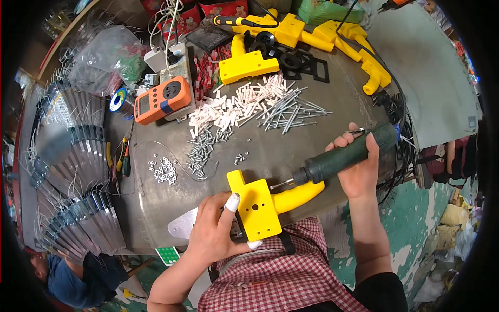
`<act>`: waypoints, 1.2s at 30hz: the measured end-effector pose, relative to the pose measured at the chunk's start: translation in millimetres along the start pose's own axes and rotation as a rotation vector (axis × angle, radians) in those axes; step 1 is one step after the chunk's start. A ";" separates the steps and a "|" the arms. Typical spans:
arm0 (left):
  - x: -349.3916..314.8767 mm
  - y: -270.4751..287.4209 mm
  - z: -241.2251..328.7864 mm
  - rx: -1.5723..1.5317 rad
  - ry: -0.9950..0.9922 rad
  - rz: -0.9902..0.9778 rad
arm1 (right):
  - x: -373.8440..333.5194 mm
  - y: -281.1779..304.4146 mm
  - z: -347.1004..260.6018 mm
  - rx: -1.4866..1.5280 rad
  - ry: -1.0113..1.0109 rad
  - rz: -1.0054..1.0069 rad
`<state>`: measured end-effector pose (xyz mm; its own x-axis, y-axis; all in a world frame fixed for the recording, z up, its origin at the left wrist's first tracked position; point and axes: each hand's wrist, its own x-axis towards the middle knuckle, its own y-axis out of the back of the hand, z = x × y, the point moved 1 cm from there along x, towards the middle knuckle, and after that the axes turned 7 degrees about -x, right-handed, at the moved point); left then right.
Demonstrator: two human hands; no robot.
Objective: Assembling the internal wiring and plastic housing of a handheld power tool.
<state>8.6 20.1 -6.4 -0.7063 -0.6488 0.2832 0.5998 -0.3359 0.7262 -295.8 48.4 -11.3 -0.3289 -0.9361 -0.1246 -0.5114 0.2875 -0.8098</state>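
Note:
My left hand [209, 231], with white wraps on its thumb and a finger, grips a yellow plastic tool housing [264, 213] at the bench's near edge. The housing's curved handle points right, and a flat silver metal plate [182, 224] sticks out to the left beyond my fingers. In my right hand [360, 174] is a dark green electric screwdriver [340, 158], lying nearly level with its bit pointing left. The bit's tip is beside the housing's upper right edge; whether it touches cannot be made out. Loose screws [200, 151] and small nuts [165, 170] lie beyond my left hand.
White sleeve-like pieces [234, 106] and long bolts [291, 112] are heaped mid-bench. More yellow housings [249, 67] stand behind them. An orange meter [162, 99], a solder spool [120, 101] and fanned metal strips [86, 171] with wires occupy the left. Black cables [403, 156] hang at right.

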 end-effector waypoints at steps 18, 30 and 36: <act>-13.0 49.2 -28.9 -0.141 0.420 0.196 | -4.6 11.9 18.6 -0.087 0.077 0.111; -15.5 76.4 -75.8 0.519 0.314 0.134 | -2.4 8.3 20.4 -0.133 0.103 0.078; -18.9 43.3 -33.4 -0.205 0.402 0.331 | -4.6 4.9 21.9 0.030 0.027 0.000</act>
<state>60.5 -4.9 -1.2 -0.2929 -0.9381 0.1846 0.8541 -0.1699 0.4916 -279.4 49.7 -27.3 -0.3504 -0.9301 -0.1098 -0.4872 0.2812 -0.8268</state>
